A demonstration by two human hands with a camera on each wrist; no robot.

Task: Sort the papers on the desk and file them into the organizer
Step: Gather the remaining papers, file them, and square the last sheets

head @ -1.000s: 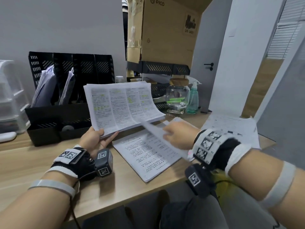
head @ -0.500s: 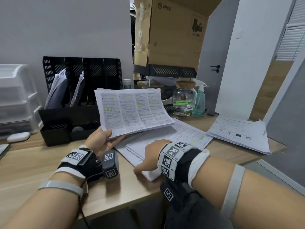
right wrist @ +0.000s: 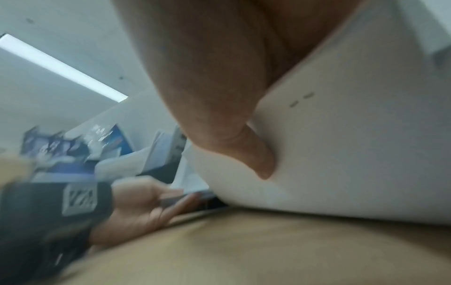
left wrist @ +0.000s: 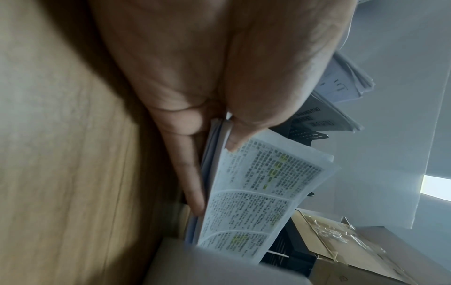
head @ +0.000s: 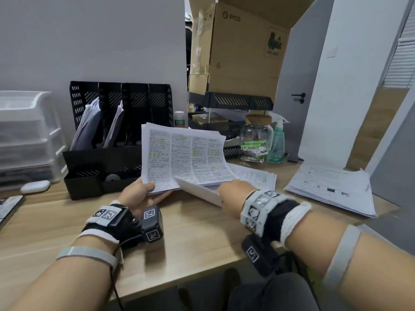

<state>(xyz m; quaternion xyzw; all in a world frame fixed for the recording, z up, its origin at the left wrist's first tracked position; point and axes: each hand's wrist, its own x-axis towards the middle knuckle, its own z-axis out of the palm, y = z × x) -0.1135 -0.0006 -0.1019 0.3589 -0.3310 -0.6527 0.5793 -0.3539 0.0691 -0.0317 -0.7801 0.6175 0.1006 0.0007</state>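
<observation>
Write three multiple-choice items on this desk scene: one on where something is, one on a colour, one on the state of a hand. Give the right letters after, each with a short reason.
1. Where does the glass jar stand?
A. left of the spray bottle
B. inside the black organizer
C. on the cardboard box

2. What colour are the marks on the papers held up by the left hand?
A. red
B. yellow-green
C. blue

3. What is the right hand doing?
A. lying flat on the desk
B. pinching a white sheet
C. holding the jar

Answers:
1 A, the jar sits beside the bottle, on its left in the head view.
2 B, the highlighted lines in the stack of papers are yellow-green.
3 B, the right wrist view shows the thumb pressed on the sheet.
</observation>
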